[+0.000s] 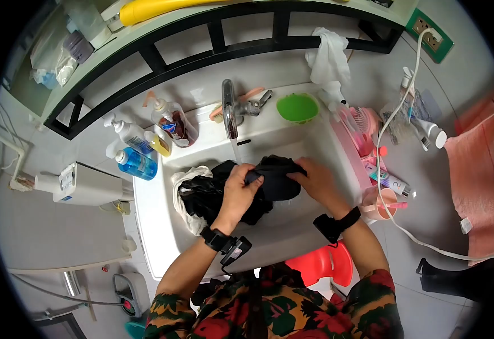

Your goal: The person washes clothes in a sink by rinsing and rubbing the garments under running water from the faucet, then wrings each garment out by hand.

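Note:
My left hand [236, 195] pinches the left side of a dark piece of fabric [281, 185]. Its right edge is gripped in my right hand [316, 179], so the fabric spans between both hands above the white sink [155, 240]. What kind of garment it is, I cannot tell. A thin stream of water runs from the chrome faucet [228, 107], just behind my left hand. Bunched black clothing [199, 198] lies in the basin beside and under my hands. Along its left side a white cloth [179, 198] is crumpled.
Left of the faucet stand a pump bottle [179, 127] and a blue bottle [136, 164]. A green bowl [297, 107] sits on the back right corner. At right are a pink cup [379, 203], tubes and a hanging white cable [378, 150]. A black-framed shelf [216, 37] overhangs the back.

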Demonstrator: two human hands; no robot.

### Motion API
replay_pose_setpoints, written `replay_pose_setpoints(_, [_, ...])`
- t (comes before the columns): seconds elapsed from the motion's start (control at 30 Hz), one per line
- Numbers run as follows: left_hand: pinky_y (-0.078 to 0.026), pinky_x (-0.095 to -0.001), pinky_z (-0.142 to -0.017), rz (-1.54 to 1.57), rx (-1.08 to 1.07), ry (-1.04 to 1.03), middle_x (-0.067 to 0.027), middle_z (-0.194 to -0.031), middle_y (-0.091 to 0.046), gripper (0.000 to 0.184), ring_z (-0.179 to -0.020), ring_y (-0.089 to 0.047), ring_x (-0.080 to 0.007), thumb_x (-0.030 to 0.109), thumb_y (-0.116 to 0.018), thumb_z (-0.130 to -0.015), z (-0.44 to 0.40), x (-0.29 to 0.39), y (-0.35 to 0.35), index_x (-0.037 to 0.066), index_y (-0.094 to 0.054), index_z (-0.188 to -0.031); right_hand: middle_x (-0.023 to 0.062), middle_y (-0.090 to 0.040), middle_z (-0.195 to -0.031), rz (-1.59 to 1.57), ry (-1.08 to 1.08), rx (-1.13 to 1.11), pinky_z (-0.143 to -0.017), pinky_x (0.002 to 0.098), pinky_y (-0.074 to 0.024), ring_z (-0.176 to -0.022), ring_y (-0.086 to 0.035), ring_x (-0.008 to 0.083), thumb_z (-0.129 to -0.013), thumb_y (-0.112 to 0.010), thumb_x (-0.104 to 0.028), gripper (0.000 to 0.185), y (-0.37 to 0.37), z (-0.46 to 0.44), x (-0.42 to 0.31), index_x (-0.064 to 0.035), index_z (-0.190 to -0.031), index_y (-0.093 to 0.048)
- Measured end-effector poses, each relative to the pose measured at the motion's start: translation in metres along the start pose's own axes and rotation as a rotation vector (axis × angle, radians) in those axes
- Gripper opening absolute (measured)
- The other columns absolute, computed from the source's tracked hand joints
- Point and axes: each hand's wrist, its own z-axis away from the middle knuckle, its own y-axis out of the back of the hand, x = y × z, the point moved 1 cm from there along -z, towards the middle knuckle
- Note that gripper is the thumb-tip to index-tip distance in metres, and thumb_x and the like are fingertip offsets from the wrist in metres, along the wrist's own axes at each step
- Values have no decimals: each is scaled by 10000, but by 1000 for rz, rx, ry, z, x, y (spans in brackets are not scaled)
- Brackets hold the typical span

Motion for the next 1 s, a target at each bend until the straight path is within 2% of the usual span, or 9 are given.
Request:
replay_pose_setpoints(0.2, [-384, -169, -578, -31, 81, -205, 14, -852, -540, 298, -658, -458, -45, -50, -543, -797, -14, 82, 35, 51, -554, -1077, 105, -598, -846, 91, 104, 94, -659, 379, -445, -787, -572, 304, -725, -616, -150, 192, 29, -3, -14, -72, -896, -574])
replay_pose_setpoints(0.37, [-379, -173, -517, 96, 224, 1, 14, -761, -548, 219, -604, -460, -48, -38, -516, -805, -14, 112, 60, 52, -599, -987, 124, -602, -790, 27, 95, 262, -657, 376, -448, -751, -575, 311, -712, -596, -106, 195, 46, -10, -16, -63, -901, -574])
replay_pose_setpoints(0.57, [-450, -199, -551, 349, 536, -86, -40, -875, -574, 155, -692, -531, -87, 0, -536, -824, -8, 104, 114, 20, -580, -972, 114, -593, -946, -28, -20, -41, -760, 371, -443, -893, -555, 290, -693, -632, -219, 318, 9, -11, 12, -71, -969, -580])
replay_pose_setpoints(0.67, [-473, -215, -562, 478, 613, -170, -82, -921, -566, 171, -722, -554, -123, 24, -530, -842, -5, 120, 147, -5, -549, -1010, 145, -512, -1131, 121, -4, -290, -880, 387, -407, -1070, -464, 322, -632, -668, -360, 610, -26, -20, 37, -43, -1134, -528])
replay_pose_setpoints(0.77, [-516, -232, -632, 487, 681, -176, -87, -898, -547, 171, -726, -563, -143, 34, -520, -849, 0, 139, 165, -24, -537, -1009, 140, -512, -1143, 132, -80, -509, -886, 389, -402, -1072, -468, 312, -652, -646, -375, 622, -58, -40, 53, -52, -1164, -503])
replay_pose_setpoints(0.83, [-519, -231, -666, 442, 753, -225, -114, -923, -553, 213, -754, -578, -168, 48, -512, -856, 3, 142, 174, -41, -523, -1049, 137, -502, -1172, 138, -79, -518, -891, 393, -399, -1084, -469, 303, -654, -638, -396, 625, -84, -49, 65, -54, -1160, -506])
replay_pose_setpoints(0.9, [-517, -235, -681, 407, 785, -210, -116, -948, -552, 210, -778, -574, -174, 51, -507, -860, 7, 134, 184, -37, -520, -1050, 136, -508, -1175, 121, -5, -283, -882, 389, -403, -1078, -483, 298, -639, -651, -388, 594, -101, -51, 69, -52, -1115, -535])
replay_pose_setpoints(0.93, [-514, -239, -670, 411, 768, -193, -108, -934, -554, 198, -778, -572, -166, 48, -514, -855, 10, 128, 184, -31, -524, -1037, 136, -508, -1175, 117, 0, -291, -882, 389, -403, -1078, -483, 298, -639, -651, -388, 594, -104, -53, 68, -52, -1115, -535])
replay_pose_setpoints(1.0, [-501, -249, -669, 402, 727, -107, -93, -936, -560, 190, -774, -567, -150, 48, -518, -853, 17, 110, 185, -6, -531, -1035, 192, -528, -1134, 304, -222, -567, -885, 370, -402, -1066, -498, 317, -647, -677, -387, 614, -109, -56, 68, -18, -1118, -539])
